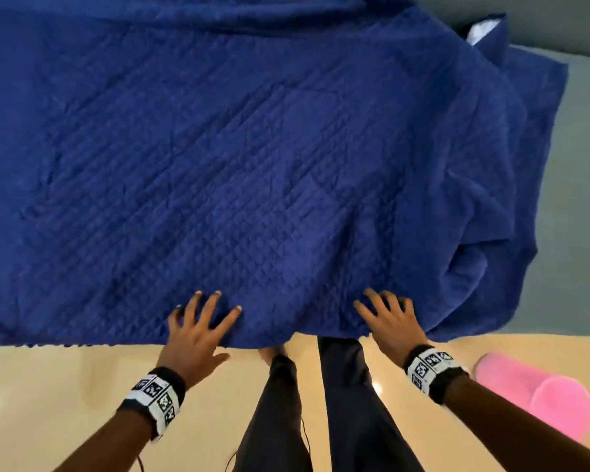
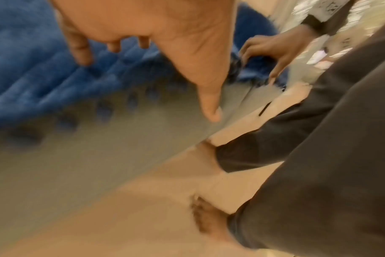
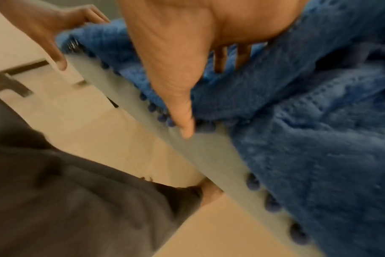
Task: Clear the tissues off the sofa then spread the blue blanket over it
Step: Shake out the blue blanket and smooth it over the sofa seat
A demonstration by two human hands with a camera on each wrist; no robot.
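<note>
Legs and bare feet stand nearest us on the pale floor (image 1: 65,386), with a pink slipper (image 1: 539,393) off to our right. Just beyond, our left hand (image 1: 198,332) and right hand (image 1: 390,321) lie side by side on the near edge of the blue blanket (image 1: 218,148); both are released, fingers straight and splayed, flat on the cloth and grasping nothing. The wrist views, though blurred, show each thumb pointing down over the sofa's front edge, where a fringe of small blue bobbles (image 3: 253,180) hangs against the grey upholstery. Farther on, the blanket covers most of the seat and runs up toward the backrest. To the far right it is bunched into folds, and a strip of grey sofa (image 1: 579,185) is bare beside them. At the far right corner a small white patch (image 1: 481,32) shows among the folds; we cannot tell what it is. No tissues are visible, so we judge clearing done and spreading well advanced; the bunched right side is left to draw out.
</note>
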